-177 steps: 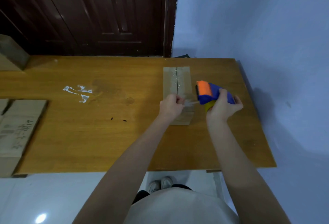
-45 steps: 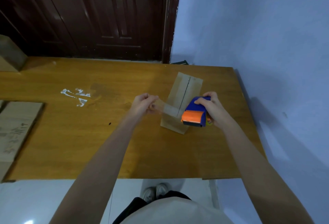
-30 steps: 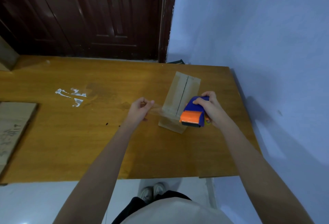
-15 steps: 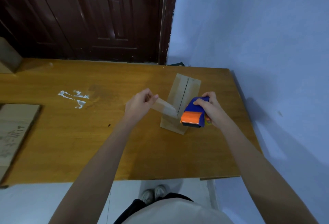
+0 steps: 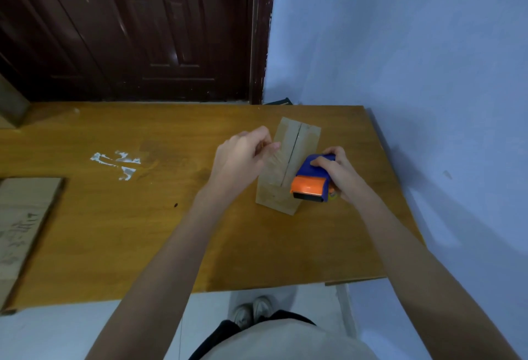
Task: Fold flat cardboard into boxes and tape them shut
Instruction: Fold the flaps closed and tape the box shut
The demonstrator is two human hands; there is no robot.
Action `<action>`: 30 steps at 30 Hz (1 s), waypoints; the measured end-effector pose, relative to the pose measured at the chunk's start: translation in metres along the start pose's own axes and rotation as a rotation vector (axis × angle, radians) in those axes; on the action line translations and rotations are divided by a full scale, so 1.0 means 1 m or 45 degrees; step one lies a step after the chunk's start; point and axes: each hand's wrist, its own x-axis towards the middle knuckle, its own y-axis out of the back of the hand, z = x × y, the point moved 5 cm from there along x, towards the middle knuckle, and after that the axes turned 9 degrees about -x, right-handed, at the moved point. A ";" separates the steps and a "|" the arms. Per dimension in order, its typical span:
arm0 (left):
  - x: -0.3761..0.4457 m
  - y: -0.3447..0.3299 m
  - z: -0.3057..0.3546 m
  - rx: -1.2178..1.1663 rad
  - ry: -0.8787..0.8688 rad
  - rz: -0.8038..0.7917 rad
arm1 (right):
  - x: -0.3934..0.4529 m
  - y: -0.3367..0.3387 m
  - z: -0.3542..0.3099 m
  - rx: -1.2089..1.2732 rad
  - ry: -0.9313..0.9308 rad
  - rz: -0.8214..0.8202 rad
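Box: a small brown cardboard box (image 5: 288,164) lies on the wooden desk (image 5: 171,231), slightly skewed, towards the desk's right end; a dark seam runs lengthwise between its two closed top flaps.
Tape: a strip of clear tape (image 5: 275,154) stretches across the box top from the dispenser to the left hand; it is faint and hard to trace.
Dispenser: a blue and orange plastic tape dispenser (image 5: 310,182) sits at the box's right edge, orange end facing the person.
Right hand (image 5: 340,172): fingers wrapped round the dispenser's blue body.
Left hand (image 5: 243,154): just left of the box, fingertips pinched on the tape's free end.
Left of the box: white smears (image 5: 117,161) on the desk; further left, flat printed cardboard (image 5: 23,222) at the desk's edge.
Behind the box: a dark wooden door (image 5: 128,28).
Right of the box: a pale blue wall (image 5: 414,45).
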 end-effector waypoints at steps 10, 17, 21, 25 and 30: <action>-0.018 -0.048 -0.065 -1.429 0.705 -0.059 | 0.001 0.006 0.014 0.163 -0.070 -0.043; -0.022 -0.060 -0.076 -1.338 0.639 -0.044 | 0.002 0.011 0.013 0.269 -0.061 -0.003; -0.026 -0.068 -0.079 -1.272 0.608 -0.011 | -0.007 0.041 0.015 0.557 0.009 0.389; -0.023 -0.074 -0.079 -1.253 0.591 0.016 | -0.015 0.056 0.019 0.755 0.097 0.656; -0.020 -0.078 -0.081 -1.160 0.574 0.026 | -0.036 0.049 0.023 1.239 0.058 0.916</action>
